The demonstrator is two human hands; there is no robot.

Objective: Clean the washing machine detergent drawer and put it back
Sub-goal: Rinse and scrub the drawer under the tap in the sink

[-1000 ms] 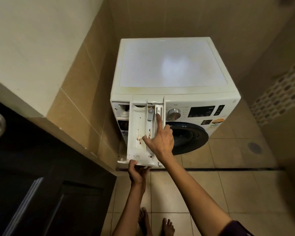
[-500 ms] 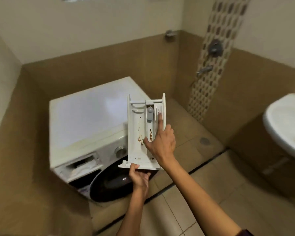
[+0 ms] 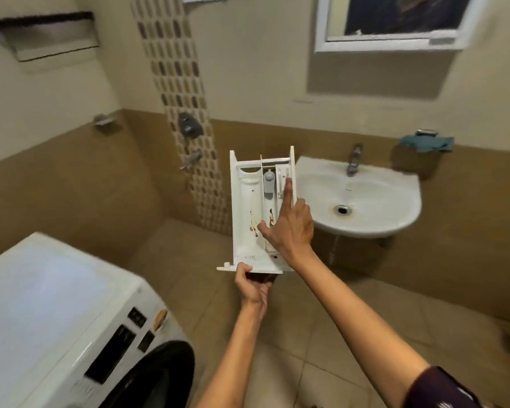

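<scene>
Machine: a white front-loading washing machine (image 3: 56, 304) with a dark round door stands at lower left, well apart from the drawer.
Left hand: the left hand (image 3: 252, 285) grips the front panel from beneath.
Drawer: a white plastic detergent drawer (image 3: 248, 207) is held in the air over the tan tiled floor (image 3: 321, 334), open side up.
Axis: its long axis runs away from the person, with the front panel nearest and the back end towards the wall.
Contents: brown stains mark the wide left compartment, and a grey cap (image 3: 268, 179) sits in the middle one.
Right hand: the right hand (image 3: 292, 228) clasps the right wall, forefinger straight along the narrow right compartment, thumb reaching across inside.
Basin: a white ceramic wall basin (image 3: 374, 219) with a metal tap (image 3: 354, 160) lies just right of the drawer and farther off.
</scene>
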